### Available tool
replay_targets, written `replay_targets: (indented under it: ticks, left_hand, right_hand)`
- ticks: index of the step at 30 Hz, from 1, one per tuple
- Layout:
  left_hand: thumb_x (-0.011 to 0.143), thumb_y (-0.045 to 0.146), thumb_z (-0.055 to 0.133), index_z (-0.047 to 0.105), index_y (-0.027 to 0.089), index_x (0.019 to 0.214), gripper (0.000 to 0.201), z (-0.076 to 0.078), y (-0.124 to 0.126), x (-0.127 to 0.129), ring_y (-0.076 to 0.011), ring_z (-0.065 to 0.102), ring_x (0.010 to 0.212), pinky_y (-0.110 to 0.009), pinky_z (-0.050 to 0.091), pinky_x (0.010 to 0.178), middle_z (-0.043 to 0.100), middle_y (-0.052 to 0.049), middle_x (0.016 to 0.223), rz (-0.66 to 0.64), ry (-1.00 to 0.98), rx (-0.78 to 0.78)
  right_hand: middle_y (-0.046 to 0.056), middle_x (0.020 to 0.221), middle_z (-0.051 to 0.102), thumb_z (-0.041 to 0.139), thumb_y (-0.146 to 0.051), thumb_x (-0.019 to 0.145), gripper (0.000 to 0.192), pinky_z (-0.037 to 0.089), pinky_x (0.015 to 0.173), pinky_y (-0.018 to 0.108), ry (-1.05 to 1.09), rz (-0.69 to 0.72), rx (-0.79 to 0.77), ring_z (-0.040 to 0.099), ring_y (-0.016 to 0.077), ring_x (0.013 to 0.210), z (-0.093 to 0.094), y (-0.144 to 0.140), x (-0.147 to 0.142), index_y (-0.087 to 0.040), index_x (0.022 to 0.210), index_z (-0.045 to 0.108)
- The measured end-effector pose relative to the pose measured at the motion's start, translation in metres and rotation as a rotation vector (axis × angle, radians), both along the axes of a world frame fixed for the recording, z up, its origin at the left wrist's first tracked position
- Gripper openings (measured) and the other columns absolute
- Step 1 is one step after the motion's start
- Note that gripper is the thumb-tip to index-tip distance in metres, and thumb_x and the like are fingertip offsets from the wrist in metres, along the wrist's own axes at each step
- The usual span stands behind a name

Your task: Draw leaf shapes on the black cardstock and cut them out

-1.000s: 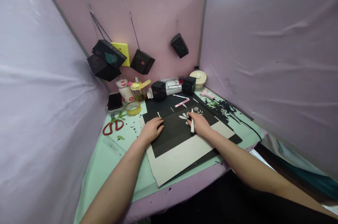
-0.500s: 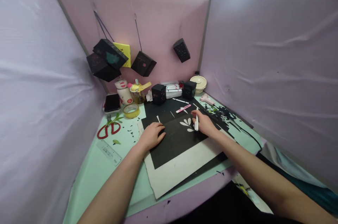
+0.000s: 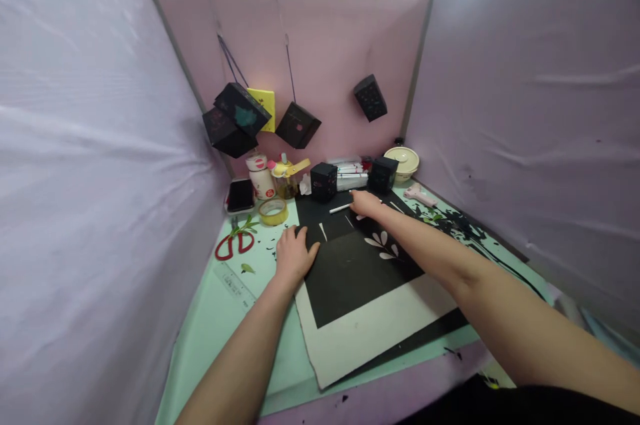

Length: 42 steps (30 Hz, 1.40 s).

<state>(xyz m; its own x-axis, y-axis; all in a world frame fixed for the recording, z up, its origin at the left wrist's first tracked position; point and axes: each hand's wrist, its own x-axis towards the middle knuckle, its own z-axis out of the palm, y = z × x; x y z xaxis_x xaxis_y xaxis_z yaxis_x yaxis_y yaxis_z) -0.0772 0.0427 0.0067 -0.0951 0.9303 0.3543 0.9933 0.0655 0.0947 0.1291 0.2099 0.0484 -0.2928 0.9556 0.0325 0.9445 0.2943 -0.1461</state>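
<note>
My left hand (image 3: 294, 253) lies flat with its fingers spread at the left edge of a black paper sheet (image 3: 345, 285). My right hand (image 3: 366, 203) reaches over the far part of the black paper, fingers closed. A white marker (image 3: 341, 209) sticks out to the left from its fingers, lying low over the paper. A second white tip shows just beyond the fingertips. White leaf shapes on a sprig (image 3: 383, 245) are on the black sheet, partly covered by my right forearm. Beneath it is a larger white sheet (image 3: 350, 338). The pink cutter is hidden.
On the left are red-handled scissors (image 3: 235, 245), a clear ruler (image 3: 235, 286), a tape roll (image 3: 273, 211), a phone (image 3: 241, 196) and a bottle (image 3: 261, 178). Black boxes (image 3: 324, 181), markers (image 3: 353, 178) and a lidded bowl (image 3: 403, 161) line the back. Black scraps (image 3: 460, 228) lie right.
My right hand has moved from the leaf shapes to the far part of the paper, covering the pink cutter. The view has turned slightly left. My left hand has stayed at the paper's edge.
</note>
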Motion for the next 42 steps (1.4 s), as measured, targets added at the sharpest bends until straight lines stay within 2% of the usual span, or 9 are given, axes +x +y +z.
replay_targets:
  ticks: [8,12,15,18,24,30,35,38,42]
  left_hand:
    - [0.094,0.052,0.053,0.051,0.015,0.138,0.057,-0.008,0.004,0.0,-0.0349,0.042,0.135,-0.052,0.035,0.11,0.051,-0.018,0.14,0.082,-0.068,-0.092]
    - [0.094,0.051,0.049,0.053,0.015,0.138,0.057,-0.008,0.004,0.0,-0.0367,0.035,0.14,-0.052,0.028,0.113,0.048,-0.019,0.144,0.073,-0.065,-0.122]
    - [0.093,0.052,0.049,0.049,0.014,0.141,0.061,-0.007,0.004,0.0,-0.0377,0.033,0.141,-0.053,0.026,0.114,0.043,-0.021,0.148,0.086,-0.062,-0.123]
    - [0.092,0.052,0.05,0.048,0.013,0.142,0.064,-0.007,0.003,0.001,-0.0387,0.035,0.139,-0.054,0.025,0.114,0.045,-0.022,0.146,0.093,-0.077,-0.12]
    - [0.089,0.051,0.057,0.048,0.013,0.14,0.064,-0.004,0.004,-0.001,-0.0384,0.039,0.135,-0.056,0.025,0.113,0.051,-0.021,0.141,0.077,-0.178,-0.105]
    - [0.079,0.04,0.072,0.049,0.018,0.137,0.066,0.003,0.011,-0.011,-0.0342,0.05,0.127,-0.052,0.037,0.107,0.061,-0.015,0.131,0.059,-0.339,-0.069]
    - [0.091,0.033,0.064,0.051,0.019,0.133,0.046,0.009,0.015,-0.019,-0.023,0.061,0.112,-0.044,0.049,0.098,0.063,-0.009,0.124,0.045,-0.421,0.014]
    - [0.095,0.036,0.06,0.057,0.018,0.126,0.036,0.025,0.027,-0.045,-0.0238,0.06,0.111,-0.047,0.051,0.095,0.059,-0.01,0.128,0.16,-0.397,0.081]
    - [0.094,0.036,0.061,0.055,0.017,0.128,0.039,0.057,0.061,-0.102,-0.0258,0.059,0.114,-0.049,0.051,0.094,0.056,-0.011,0.131,0.434,-0.311,0.116]
  right_hand:
    - [0.01,0.126,0.061,0.059,-0.034,0.096,0.032,0.056,0.089,0.043,-0.179,0.143,0.006,0.064,0.0221,0.106,0.009,0.017,0.072,-0.018,0.124,0.059]
    - [0.01,0.125,0.061,0.06,-0.033,0.096,0.031,0.055,0.09,0.043,-0.204,0.285,-0.001,0.063,0.0224,0.106,-0.002,0.008,0.08,-0.017,0.122,0.06]
    - [0.014,0.117,0.063,0.062,-0.02,0.091,0.014,0.052,0.088,0.036,-0.142,0.311,0.041,0.06,0.0263,0.111,-0.01,0.001,0.076,-0.014,0.104,0.067]
    - [0.017,0.109,0.063,0.062,-0.012,0.083,0.008,0.048,0.081,0.032,-0.024,0.285,0.096,0.059,0.0291,0.109,-0.011,-0.004,0.074,-0.014,0.09,0.067]
    - [0.014,0.099,0.066,0.051,-0.023,0.089,0.016,0.045,0.075,0.033,0.386,0.162,0.192,0.062,0.026,0.091,-0.019,-0.033,0.076,-0.014,0.097,0.063]
    - [0.006,0.087,0.074,0.052,-0.042,0.09,0.033,0.049,0.059,0.028,0.835,0.182,0.011,0.064,0.0161,0.064,-0.038,-0.079,0.067,-0.017,0.106,0.066]
    - [0.003,0.068,0.07,0.062,-0.049,0.084,0.037,0.046,0.049,0.027,1.064,0.18,-0.09,0.056,0.0134,0.051,-0.044,-0.101,0.065,-0.015,0.096,0.07]
    - [0.003,0.068,0.067,0.064,-0.049,0.084,0.037,0.046,0.052,0.027,1.161,0.152,-0.08,0.054,0.0128,0.053,-0.044,-0.106,0.066,-0.015,0.096,0.07]
    - [0.002,0.071,0.066,0.067,-0.048,0.084,0.032,0.047,0.052,0.027,1.287,0.108,-0.047,0.054,0.0129,0.055,-0.04,-0.11,0.068,-0.018,0.094,0.071]
